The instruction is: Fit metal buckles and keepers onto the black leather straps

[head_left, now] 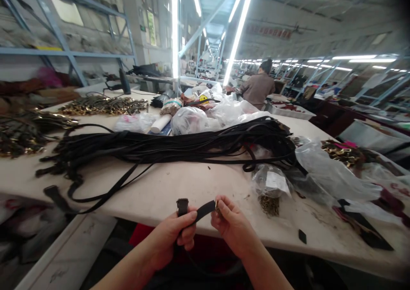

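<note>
Near the table's front edge, my left hand [183, 229] is closed around a black strap [205, 210], thumb on top. A dark buckle-like end [182, 204] sticks up beside its fingers. The strap runs across to my right hand [227, 219], whose thumb and fingers pinch a small brass-coloured metal fitting [218, 205] at the strap's end. The fingers partly hide the fitting. Part of the strap hangs below the left hand. Beyond both hands, a long bundle of black straps [166, 147] lies across the table.
Piles of straps with brass fittings [105, 105] lie at the back left. Plastic bags [192, 120] fill the table's middle back. A bag of small metal parts [269, 204] sits right of my hands. Farther off, a person [260, 87] stands facing away. Blue shelving [68, 53] rises at left.
</note>
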Motion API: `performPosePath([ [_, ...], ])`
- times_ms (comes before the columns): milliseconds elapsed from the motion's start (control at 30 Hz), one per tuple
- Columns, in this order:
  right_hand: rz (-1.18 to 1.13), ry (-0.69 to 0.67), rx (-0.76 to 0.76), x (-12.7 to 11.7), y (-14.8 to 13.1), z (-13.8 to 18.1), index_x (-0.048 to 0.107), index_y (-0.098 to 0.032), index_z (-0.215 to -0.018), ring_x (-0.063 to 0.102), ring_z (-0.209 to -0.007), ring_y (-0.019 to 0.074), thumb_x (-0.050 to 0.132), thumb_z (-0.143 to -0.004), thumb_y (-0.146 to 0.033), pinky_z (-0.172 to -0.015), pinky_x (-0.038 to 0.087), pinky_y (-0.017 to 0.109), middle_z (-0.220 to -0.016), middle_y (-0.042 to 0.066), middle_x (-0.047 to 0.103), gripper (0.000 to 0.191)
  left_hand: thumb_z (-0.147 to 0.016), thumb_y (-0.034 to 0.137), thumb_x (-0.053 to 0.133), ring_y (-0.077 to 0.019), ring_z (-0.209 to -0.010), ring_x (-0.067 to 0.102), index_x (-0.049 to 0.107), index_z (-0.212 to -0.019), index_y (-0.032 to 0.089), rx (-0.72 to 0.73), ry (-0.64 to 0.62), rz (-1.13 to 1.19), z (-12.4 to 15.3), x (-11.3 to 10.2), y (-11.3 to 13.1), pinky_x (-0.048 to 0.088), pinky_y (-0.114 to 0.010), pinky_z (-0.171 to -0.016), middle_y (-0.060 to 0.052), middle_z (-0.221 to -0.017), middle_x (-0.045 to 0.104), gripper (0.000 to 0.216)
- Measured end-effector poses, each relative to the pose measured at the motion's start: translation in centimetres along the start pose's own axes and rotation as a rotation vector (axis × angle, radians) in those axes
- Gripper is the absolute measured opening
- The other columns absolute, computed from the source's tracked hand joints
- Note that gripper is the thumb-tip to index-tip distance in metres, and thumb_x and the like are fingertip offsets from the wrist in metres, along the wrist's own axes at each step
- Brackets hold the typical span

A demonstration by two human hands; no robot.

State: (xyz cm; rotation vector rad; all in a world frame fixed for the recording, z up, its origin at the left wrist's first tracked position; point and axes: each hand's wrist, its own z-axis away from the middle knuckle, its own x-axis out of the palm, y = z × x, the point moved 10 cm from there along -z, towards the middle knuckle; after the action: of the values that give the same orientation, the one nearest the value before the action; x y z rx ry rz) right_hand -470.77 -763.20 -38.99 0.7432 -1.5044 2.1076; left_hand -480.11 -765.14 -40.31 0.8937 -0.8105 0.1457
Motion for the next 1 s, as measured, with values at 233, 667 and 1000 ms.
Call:
performPosePath([
  [233,-0.083,-0.010,0.029,1.0,1.0,0.3,0.057,-0.017,-0.076,0.039,-0.049,0.0044,0.077,-0.063,-0.029,-0.047,0.032,0.016,-0.058,-0.005,0.047,0.027,-0.081,0.028,0.056,-0.0037,-0.038,0.016,0.044,-0.060,0.014,-0.191,-0.191,0.258,0.9,1.0,-2.6,0.021,-0.018,-0.043,0.009,-0.043,0.029,0.028],
  [667,0.695,-0.126,-0.383,2.4,-0.5,1.7,0.063,-0.026,-0.101,0.051,-0.097,0.0171,0.059,-0.080,-0.040,-0.087,0.040,0.029,-0.109,0.003,0.053,0.026,-0.080,0.041,0.056,-0.0078,-0.044,0.030,0.052,-0.074,0.016,0.126,0.033,-0.322,1.0,0.7,1.6,0.029,-0.021,-0.048,0.007,-0.046,0.036,0.026],
  [1000,0.575,-0.266,-0.027,4.7,-0.5,1.2,0.054,-0.018,-0.081,0.036,-0.048,0.0067,0.047,-0.086,-0.046,-0.049,0.031,0.020,-0.052,-0.006,0.040,0.029,-0.085,0.027,0.041,-0.0198,-0.075,0.057,0.062,-0.095,0.020,0.555,0.319,-1.239,2.7,1.6,8.3,0.039,-0.028,-0.072,-0.004,-0.079,0.064,0.024],
])
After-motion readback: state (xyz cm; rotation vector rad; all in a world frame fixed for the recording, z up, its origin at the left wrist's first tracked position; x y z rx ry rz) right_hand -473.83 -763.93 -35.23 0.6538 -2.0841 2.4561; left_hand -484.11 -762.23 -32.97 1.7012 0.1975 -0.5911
